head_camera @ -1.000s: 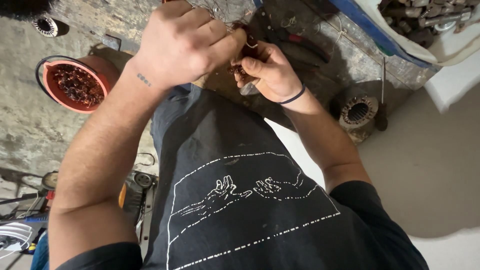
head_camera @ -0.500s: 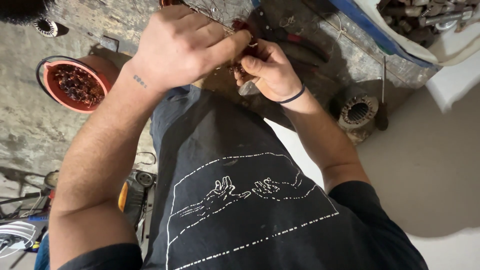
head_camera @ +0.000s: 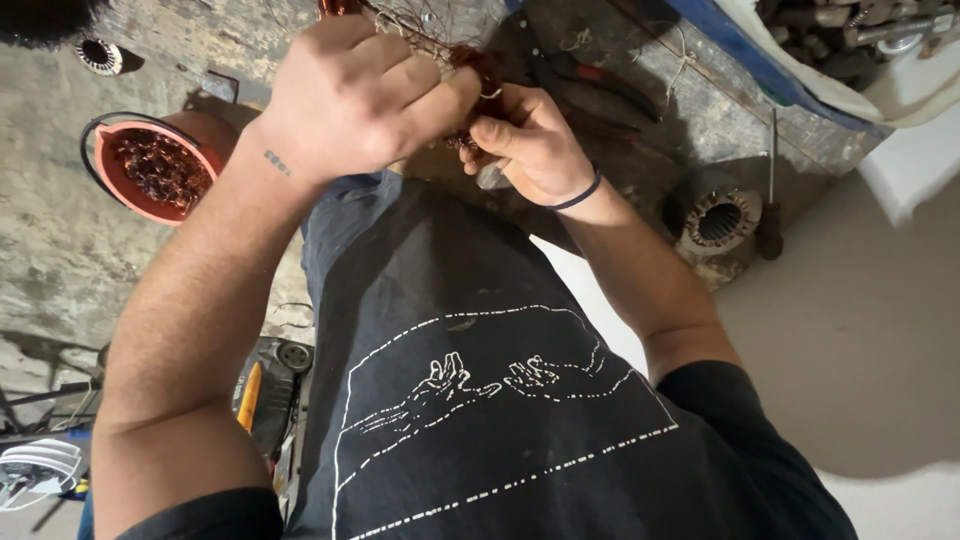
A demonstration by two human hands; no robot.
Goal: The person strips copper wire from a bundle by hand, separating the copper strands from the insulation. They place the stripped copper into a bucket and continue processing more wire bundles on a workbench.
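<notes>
Hands meet near the top middle of the head view, over a rough grey workbench (head_camera: 640, 110). The left hand (head_camera: 365, 95) is curled into a loose fist, with its fingers bent down over a bundle of thin copper wire (head_camera: 470, 70). The right hand (head_camera: 530, 140) sits just beside it, touching it, and its fingertips pinch the same reddish wire from below. The bundle is mostly hidden between the two hands, so only a small bit shows at the top. A dark band (head_camera: 580, 192) goes round the right wrist.

At the upper left of the frame stands a red bucket (head_camera: 120, 185) with a black handle, full of shiny copper bits. It is well apart from the hands. At the right sits a round metal ring with teeth inside (head_camera: 722, 218), and a screwdriver (head_camera: 770, 215) lies just beside it. Pliers with red handles (head_camera: 585, 80) lie on the bench near the right hand. The lower middle of the frame is filled by a dark shirt (head_camera: 480, 400) with a white line drawing.
</notes>
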